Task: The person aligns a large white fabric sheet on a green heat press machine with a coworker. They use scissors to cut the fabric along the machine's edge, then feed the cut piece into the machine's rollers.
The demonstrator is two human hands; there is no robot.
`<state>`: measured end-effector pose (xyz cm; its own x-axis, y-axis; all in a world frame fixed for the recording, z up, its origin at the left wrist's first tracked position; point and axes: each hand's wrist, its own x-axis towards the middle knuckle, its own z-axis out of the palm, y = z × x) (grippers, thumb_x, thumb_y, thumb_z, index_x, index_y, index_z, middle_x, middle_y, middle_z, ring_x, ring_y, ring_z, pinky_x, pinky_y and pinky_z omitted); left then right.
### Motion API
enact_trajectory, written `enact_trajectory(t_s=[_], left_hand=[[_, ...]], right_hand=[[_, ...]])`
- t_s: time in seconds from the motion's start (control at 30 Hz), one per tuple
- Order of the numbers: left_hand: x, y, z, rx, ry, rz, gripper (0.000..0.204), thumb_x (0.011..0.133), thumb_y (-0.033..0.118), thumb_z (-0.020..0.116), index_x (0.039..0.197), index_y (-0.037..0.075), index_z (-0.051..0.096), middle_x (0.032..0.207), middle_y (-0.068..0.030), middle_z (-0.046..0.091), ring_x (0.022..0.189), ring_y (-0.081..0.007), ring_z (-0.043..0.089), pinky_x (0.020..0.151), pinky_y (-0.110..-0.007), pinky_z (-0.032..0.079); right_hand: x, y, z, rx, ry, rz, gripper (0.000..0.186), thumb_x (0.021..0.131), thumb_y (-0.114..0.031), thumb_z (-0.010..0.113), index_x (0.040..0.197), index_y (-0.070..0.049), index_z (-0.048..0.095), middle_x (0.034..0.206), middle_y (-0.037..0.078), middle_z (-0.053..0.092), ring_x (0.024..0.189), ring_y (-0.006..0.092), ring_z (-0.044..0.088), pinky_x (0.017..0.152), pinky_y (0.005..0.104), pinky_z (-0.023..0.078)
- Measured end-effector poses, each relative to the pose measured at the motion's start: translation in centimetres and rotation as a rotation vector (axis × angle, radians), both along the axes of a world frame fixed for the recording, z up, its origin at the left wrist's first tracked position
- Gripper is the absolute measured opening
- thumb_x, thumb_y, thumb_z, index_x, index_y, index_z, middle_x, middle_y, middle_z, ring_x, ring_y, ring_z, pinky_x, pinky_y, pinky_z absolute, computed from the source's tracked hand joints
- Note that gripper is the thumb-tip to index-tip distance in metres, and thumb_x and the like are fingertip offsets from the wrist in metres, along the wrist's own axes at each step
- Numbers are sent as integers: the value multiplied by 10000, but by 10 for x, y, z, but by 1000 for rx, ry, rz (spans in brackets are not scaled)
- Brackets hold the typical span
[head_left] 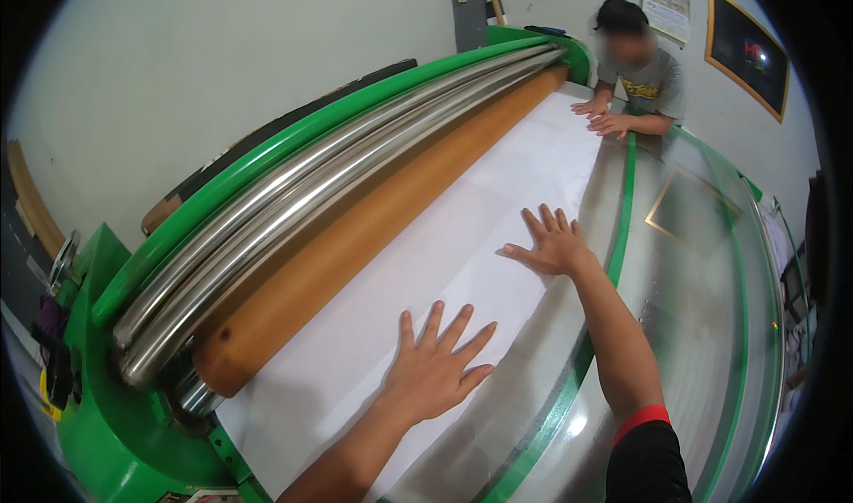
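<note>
A long white sheet of fabric or paper (355, 370) lies along a green roller machine, with one long edge at a brown padded roller (382, 227). My left hand (435, 370) rests on the sheet's nearer part, fingers spread, palm down. Farther along, my right hand (553, 243) lies flat near the sheet's right edge, its fingers also apart. Neither hand grips anything. At the far end, another person (644, 76) leans over the machine with both hands (602, 116) on or beside the same sheet.
Two shiny metal rollers (346, 174) and a green bar (293, 147) run beyond the brown roller. On the right is a glossy clear table surface (657, 325) with green strips (624, 210). A green end housing (115, 423) stands at left. A framed board (748, 52) hangs on the wall.
</note>
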<state>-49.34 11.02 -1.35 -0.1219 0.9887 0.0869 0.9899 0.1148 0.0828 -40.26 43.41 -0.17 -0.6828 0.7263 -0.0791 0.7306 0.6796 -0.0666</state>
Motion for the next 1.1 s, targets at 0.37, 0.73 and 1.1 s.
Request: enact_trajectory(t_s=[0.37, 0.73, 1.1], left_hand=[[0, -1, -1, 25, 12, -16, 632, 1139, 609, 328, 1697, 315, 370, 1773, -145, 302, 1616, -517, 224, 1225, -803, 158], [-5, 0, -7, 66, 23, -11, 632, 1138, 603, 340, 1690, 299, 387, 1769, -132, 323, 1619, -494, 238, 1221, -803, 166], [-8, 0, -6, 57, 26, -13, 652, 1138, 618, 302, 1713, 313, 330, 1776, -125, 310, 1624, -496, 225, 1233, -800, 142]], right_hand=[[0, 11, -9, -18, 35, -35, 1406, 747, -1055, 473, 1754, -128, 150, 1815, 205, 107, 1654, 491, 113, 1321, 628, 148], [-11, 17, -3, -60, -80, -35, 1420, 746, -1064, 461, 1754, -119, 132, 1814, 203, 105, 1657, 483, 96, 1321, 632, 159], [-13, 23, -6, -47, -95, -15, 1402, 769, -1055, 445, 1753, -111, 121, 1804, 244, 96, 1656, 489, 91, 1325, 614, 159]])
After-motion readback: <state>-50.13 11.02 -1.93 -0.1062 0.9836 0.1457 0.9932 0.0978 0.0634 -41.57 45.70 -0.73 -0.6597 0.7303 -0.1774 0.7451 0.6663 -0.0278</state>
